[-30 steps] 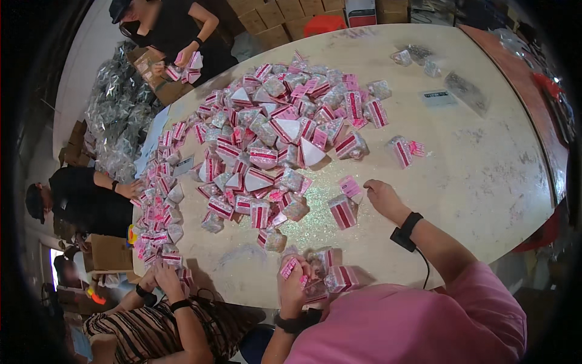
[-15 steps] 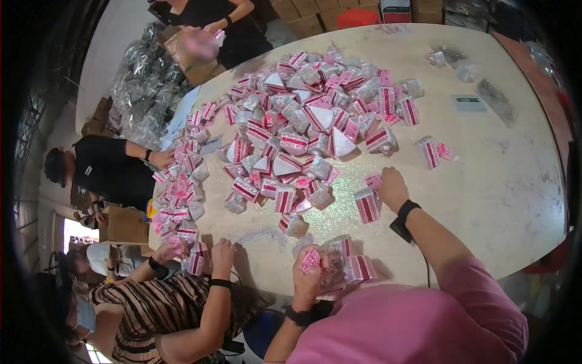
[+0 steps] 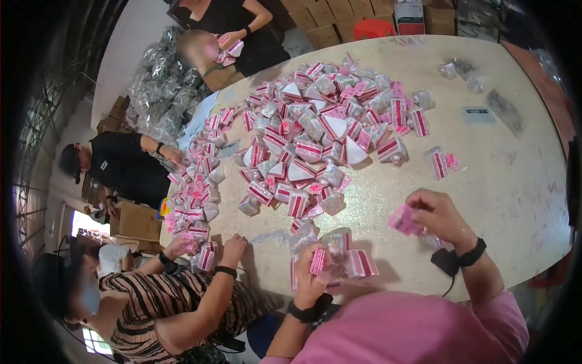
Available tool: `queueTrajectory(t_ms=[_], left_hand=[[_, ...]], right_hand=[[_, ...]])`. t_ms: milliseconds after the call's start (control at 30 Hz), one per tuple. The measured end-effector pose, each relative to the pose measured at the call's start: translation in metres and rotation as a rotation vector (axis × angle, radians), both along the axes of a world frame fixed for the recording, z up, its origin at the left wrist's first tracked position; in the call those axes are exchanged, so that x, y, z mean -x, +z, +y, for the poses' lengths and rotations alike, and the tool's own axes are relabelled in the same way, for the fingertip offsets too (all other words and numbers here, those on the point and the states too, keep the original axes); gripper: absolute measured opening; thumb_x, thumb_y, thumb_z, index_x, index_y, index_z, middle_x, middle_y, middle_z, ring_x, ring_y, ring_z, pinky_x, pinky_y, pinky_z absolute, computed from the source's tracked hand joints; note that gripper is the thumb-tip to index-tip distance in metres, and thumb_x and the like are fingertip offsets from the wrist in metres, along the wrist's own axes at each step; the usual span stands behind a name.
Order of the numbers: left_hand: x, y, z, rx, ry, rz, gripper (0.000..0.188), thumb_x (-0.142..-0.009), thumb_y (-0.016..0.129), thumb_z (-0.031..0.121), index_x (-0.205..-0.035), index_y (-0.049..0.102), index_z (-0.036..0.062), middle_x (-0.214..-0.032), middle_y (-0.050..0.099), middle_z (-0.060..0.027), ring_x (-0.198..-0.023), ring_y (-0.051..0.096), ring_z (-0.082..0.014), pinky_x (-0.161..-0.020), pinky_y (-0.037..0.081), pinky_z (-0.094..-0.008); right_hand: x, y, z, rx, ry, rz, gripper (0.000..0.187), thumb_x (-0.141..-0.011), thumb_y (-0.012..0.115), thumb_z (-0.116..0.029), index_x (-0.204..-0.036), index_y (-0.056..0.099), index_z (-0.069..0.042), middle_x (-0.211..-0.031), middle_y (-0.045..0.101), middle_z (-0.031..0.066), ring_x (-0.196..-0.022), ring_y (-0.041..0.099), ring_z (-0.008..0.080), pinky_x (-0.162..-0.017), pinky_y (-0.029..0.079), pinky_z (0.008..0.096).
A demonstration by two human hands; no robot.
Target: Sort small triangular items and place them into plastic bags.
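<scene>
My left hand (image 3: 310,285) is closed around a small stack of pink header cards (image 3: 317,261). From these cards hang several clear bags, each holding a wedge-shaped piece like a cake slice (image 3: 362,264), striped pink, white and dark red. My right hand (image 3: 445,215) pinches a pink header card (image 3: 402,219) above the table; a clear bag partly shows beneath that hand, its contents mostly hidden. Beyond both hands lies a large heap of the same bagged wedges (image 3: 303,151).
One bagged wedge (image 3: 438,162) lies apart on the right side of the table (image 3: 485,194), near a small pale card (image 3: 478,115) and crumpled clear bags (image 3: 505,112). Co-workers handle similar bags at the left (image 3: 197,188) and far edges. Cartons (image 3: 327,27) stand beyond.
My right hand has lifted a bagged wedge by its card from the table and moved right and nearer. My left hand still grips its bunch. The whole view has shifted slightly.
</scene>
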State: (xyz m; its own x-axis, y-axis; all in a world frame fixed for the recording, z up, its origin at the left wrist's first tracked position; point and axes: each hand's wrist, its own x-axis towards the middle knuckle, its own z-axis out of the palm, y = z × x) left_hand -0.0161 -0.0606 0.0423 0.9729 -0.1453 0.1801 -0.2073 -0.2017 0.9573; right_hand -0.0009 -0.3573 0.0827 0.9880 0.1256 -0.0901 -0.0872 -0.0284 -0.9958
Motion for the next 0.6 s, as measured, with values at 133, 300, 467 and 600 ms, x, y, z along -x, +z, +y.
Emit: queueTrajectory(t_ms=[133,300,467,600], left_hand=[[-0.006,0.005,-0.001,-0.157,-0.010,-0.207,0.086,-0.064,0.055,0.078,-0.103,0.053,0.0014,-0.074,0.054,-0.0037,-0.067,0.053,-0.0133,-0.060,0.045,-0.0280],[-0.006,0.005,-0.004,-0.092,-0.006,-0.219,0.088,-0.061,0.054,0.080,-0.101,0.054,0.0020,-0.076,0.054,-0.0030,-0.068,0.053,-0.0130,-0.060,0.044,-0.0277],[-0.001,0.014,-0.012,0.021,-0.002,-0.157,0.082,-0.066,0.054,0.079,-0.096,0.053,0.0022,-0.078,0.055,-0.0048,-0.067,0.052,-0.0118,-0.060,0.042,-0.0248],[0.006,0.017,-0.012,0.159,-0.025,-0.139,0.076,-0.072,0.054,0.074,-0.097,0.051,0.0013,-0.083,0.052,-0.0056,-0.069,0.051,-0.0124,-0.063,0.042,-0.0247]], right_hand=[[0.026,0.014,0.001,-0.067,0.188,0.036,0.011,-0.080,0.057,0.000,-0.091,0.060,0.001,-0.080,0.057,0.0017,-0.073,0.053,0.0081,-0.064,0.043,0.0225],[0.038,0.013,0.025,-0.065,0.356,-0.108,0.008,-0.082,0.058,-0.003,-0.088,0.060,0.000,-0.078,0.058,0.0036,-0.074,0.054,0.0091,-0.067,0.044,0.0251],[0.036,0.013,0.067,-0.069,0.460,-0.142,0.008,-0.080,0.063,-0.005,-0.087,0.060,-0.002,-0.087,0.058,0.0064,-0.079,0.056,0.0134,-0.071,0.044,0.0261],[0.027,-0.008,0.099,-0.088,0.340,-0.310,0.009,-0.080,0.064,-0.007,-0.086,0.059,-0.002,-0.098,0.055,0.0084,-0.085,0.055,0.0143,-0.073,0.045,0.0260]])
